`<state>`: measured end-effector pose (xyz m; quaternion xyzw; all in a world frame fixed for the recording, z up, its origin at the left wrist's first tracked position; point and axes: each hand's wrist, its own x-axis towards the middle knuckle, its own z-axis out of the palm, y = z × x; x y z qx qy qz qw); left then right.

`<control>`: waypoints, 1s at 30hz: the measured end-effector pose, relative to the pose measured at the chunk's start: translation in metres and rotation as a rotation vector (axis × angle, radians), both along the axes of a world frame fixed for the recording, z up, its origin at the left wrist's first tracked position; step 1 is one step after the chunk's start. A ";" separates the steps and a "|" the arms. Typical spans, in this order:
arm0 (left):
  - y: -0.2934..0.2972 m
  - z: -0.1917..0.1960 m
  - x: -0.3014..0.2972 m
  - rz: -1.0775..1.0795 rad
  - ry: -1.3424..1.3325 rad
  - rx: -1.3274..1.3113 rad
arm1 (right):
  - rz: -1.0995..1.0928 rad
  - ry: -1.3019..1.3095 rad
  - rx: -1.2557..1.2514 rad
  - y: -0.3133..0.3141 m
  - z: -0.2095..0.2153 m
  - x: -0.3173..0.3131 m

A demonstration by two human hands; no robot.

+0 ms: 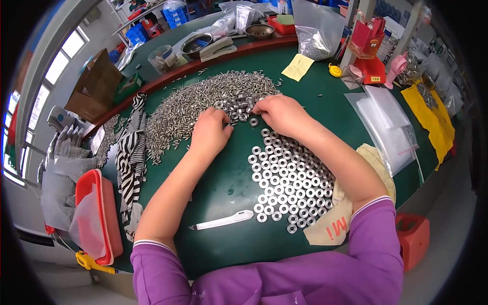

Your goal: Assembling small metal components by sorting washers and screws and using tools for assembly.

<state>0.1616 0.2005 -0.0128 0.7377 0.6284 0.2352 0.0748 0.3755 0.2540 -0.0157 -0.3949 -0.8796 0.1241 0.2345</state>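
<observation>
My left hand [210, 130] rests at the near edge of a big heap of small metal pins [178, 112]. Its fingers are curled together, and whatever they hold is hidden. Across from it, my right hand [281, 116] has its fingertips closed against a small pile of shiny metal rings [239, 105] lying in front of the pins; what lies between those fingertips is too small to make out. One loose ring [253, 122] sits just below the right fingertips. Under my right forearm, many flat metal rings [284, 180] lie in close rows on the green table.
A white utility knife [223, 220] lies near me. Left are a striped cloth [133, 152] and a red basket [114, 218]. Plastic bags [384, 127], a beige cloth [325, 226] and a yellow cloth [429, 122] lie right. A red-brown ledge [239, 50] runs behind.
</observation>
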 end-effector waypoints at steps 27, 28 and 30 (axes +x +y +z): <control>-0.041 -0.007 0.007 -0.141 -0.261 0.034 | 0.226 0.062 0.011 -0.031 0.006 -0.013; -0.041 -0.007 0.007 -0.141 -0.262 0.032 | 0.232 0.059 0.038 -0.032 0.006 -0.014; -0.042 -0.008 0.008 -0.144 -0.255 0.045 | 0.232 0.061 0.036 -0.033 0.005 -0.014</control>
